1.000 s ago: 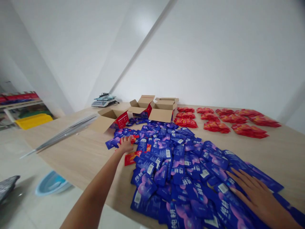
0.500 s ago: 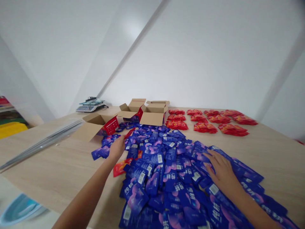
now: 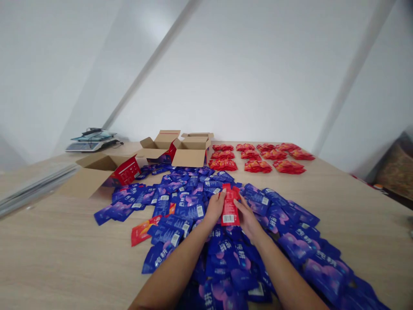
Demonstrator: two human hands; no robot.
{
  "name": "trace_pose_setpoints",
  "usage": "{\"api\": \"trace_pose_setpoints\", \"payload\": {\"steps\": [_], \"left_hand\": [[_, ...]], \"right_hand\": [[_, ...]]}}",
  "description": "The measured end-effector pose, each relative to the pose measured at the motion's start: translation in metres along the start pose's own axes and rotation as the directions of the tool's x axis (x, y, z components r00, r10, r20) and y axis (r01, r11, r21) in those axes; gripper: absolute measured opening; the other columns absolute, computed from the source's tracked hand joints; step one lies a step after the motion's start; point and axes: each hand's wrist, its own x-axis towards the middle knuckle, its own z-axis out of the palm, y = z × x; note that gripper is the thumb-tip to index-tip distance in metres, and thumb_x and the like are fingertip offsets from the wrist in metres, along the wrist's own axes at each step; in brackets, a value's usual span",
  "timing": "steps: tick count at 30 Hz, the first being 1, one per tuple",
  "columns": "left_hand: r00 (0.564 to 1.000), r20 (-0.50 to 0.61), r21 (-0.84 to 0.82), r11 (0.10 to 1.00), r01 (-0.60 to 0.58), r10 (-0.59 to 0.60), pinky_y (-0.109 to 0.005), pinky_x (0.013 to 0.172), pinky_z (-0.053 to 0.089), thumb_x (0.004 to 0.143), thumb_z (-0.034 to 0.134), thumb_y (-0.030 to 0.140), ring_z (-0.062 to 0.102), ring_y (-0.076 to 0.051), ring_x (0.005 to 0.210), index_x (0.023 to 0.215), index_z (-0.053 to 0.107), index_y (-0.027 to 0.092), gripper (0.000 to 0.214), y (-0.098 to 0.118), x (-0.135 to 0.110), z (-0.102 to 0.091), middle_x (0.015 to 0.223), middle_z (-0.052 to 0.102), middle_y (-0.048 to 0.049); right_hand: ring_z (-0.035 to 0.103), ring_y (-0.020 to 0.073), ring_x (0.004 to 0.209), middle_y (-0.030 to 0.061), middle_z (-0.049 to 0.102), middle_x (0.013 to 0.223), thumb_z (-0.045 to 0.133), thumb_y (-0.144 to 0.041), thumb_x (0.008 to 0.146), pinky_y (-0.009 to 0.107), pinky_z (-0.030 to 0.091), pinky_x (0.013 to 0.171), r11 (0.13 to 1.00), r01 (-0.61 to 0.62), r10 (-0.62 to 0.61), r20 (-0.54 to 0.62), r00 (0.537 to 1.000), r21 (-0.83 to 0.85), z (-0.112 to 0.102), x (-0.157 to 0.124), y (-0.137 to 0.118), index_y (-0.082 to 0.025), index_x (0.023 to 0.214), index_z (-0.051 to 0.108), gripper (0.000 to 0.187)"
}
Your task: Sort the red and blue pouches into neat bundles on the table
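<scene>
A big heap of blue packets [image 3: 277, 224] covers the middle of the wooden table [image 3: 58, 254]. Above the heap I hold one red packet [image 3: 229, 207] between both hands, its barcode side toward me. My left hand [image 3: 214, 209] grips its left edge and my right hand [image 3: 245, 216] grips its right edge. Another red packet [image 3: 142, 230] lies flat at the heap's left edge.
Stacks of red packets [image 3: 258, 156] lie in rows at the far right of the table. Open cardboard boxes [image 3: 176, 148] stand at the back, and one [image 3: 98, 172] lies on its side at the left. A weighing scale [image 3: 92, 140] sits at the far left.
My left hand came back from the far left of the heap and my right hand moved in from the right. Both now meet at the middle, holding a red packet. The view has turned right.
</scene>
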Motion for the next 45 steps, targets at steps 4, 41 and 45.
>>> {"api": "trace_pose_setpoints", "payload": {"steps": [4,41,45], "left_hand": [[0.999,-0.031,-0.043,0.998,-0.042,0.040,-0.023,0.051,0.037,0.079,0.038,0.066,0.046,-0.011,0.052,0.067,0.055,0.015,0.055,0.001,0.002,0.014,0.059,0.055,-0.0004],[0.986,0.166,-0.564,0.819,0.102,-0.008,-0.038,0.086,0.048,0.057,0.073,0.017,0.065,-0.026,0.093,0.101,0.062,0.012,0.045,0.048,-0.006,0.028,0.099,0.069,-0.0136],[0.988,0.147,-0.534,0.837,0.120,-0.048,-0.036,0.078,0.051,0.069,0.067,0.034,0.067,-0.024,0.082,0.095,0.064,0.010,0.036,0.050,-0.008,0.030,0.089,0.070,-0.0131]], "right_hand": [[0.062,0.0177,0.101,-0.0036,0.067,0.110,0.069,-0.027,0.072,0.035,0.047,0.091,0.983,0.003,0.000,-0.014,1.000,0.184,0.000,-0.003,-0.003,-0.033,0.129,0.041,0.064],[0.060,0.0267,0.095,0.0098,0.067,0.103,0.050,-0.049,0.081,0.040,0.048,0.081,0.657,0.242,-0.370,-0.027,0.928,-0.714,-0.030,0.005,-0.004,-0.017,0.110,0.059,0.043],[0.064,0.0219,0.070,0.0035,0.069,0.077,0.062,-0.050,0.073,0.034,0.051,0.067,0.880,0.104,-0.103,0.027,0.994,-0.463,-0.027,-0.001,-0.011,-0.017,0.088,0.064,0.036]]}}
